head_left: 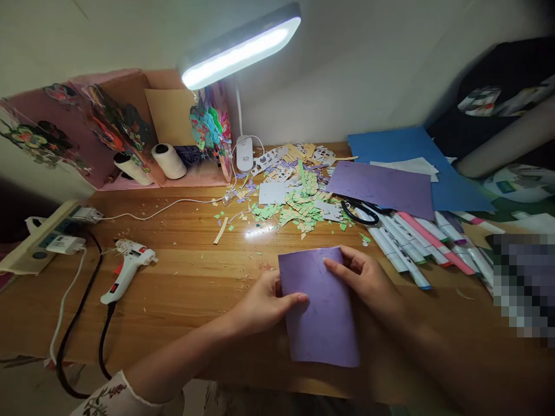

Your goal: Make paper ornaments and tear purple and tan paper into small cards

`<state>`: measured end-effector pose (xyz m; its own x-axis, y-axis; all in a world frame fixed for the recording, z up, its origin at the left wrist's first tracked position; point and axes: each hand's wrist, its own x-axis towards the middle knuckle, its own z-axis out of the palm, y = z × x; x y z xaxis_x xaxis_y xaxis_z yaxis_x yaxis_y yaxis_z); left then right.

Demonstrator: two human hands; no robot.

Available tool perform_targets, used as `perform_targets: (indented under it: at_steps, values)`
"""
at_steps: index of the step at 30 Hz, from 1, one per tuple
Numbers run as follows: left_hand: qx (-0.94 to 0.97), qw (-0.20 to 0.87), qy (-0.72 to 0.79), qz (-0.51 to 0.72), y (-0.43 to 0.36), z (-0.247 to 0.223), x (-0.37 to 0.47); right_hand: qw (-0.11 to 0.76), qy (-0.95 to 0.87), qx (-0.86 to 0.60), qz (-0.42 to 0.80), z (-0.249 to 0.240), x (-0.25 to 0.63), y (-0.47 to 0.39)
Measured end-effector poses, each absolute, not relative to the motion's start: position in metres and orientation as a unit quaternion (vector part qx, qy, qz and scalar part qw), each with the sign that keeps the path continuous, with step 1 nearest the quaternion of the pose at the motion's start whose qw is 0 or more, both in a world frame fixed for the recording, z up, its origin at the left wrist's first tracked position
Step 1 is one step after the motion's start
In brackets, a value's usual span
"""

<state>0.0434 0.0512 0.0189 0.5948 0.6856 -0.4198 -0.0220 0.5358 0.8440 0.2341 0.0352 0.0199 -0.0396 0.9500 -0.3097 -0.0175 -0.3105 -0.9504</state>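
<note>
A rectangular sheet of purple paper [323,323] is held up above the front part of the wooden table, between my two hands. My left hand [275,297] grips its left edge, thumb flat on the near face and fingers hidden behind. At the upper right corner, my right hand [359,274] pinches the sheet with thumb and fingers. Beyond it lies a heap of green, yellow and white paper scraps [303,196]. Black-handled scissors [362,214] rest beside the heap, partly under another purple sheet [385,188].
Several markers [416,242] lie at the right, near a large blue sheet [455,185]. On the left are a glue gun [128,268] with its black cord and a power strip [43,245]. A lit lamp [243,49] overhangs the table; a pink box [143,86] holds thread spools [169,162].
</note>
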Motion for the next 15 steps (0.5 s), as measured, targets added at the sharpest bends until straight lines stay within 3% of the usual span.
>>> perform_targets:
  at_steps: [15]
  values:
    - [0.443,0.779,0.402,0.191,0.057,0.018,0.041,0.415,-0.46,-0.559,0.551,0.014,0.237,0.036]
